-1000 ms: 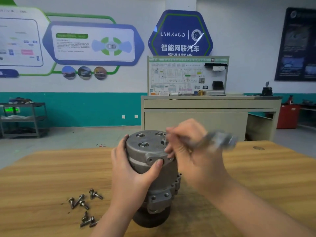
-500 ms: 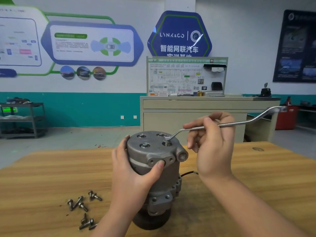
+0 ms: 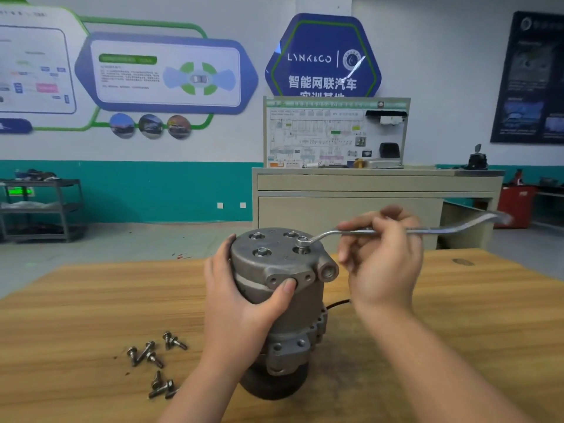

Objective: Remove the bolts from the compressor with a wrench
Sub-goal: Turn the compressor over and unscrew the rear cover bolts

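Wrench ring set on a top bolt, compressor braced upright mid-bench.

Loose bolts (image 3: 154, 358) lie toward the bench's (image 3: 76, 300) near-left edge; left hand (image 3: 244, 303) grasps the compressor (image 3: 283, 261); right hand (image 3: 381, 261) pinches the wrench (image 3: 335, 232) shank. Risk: ring (image 3: 302, 241) slips, rounding the head, if tilted.

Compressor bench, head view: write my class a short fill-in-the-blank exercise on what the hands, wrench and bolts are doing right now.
1. The left hand grips the side of the ____.
2. The right hand holds the shaft of the ____, whose ring end sits over a bolt on the top face.
3. The loose bolts lie on the wooden ____, to the left of the left hand.

Missing words: compressor; wrench; table
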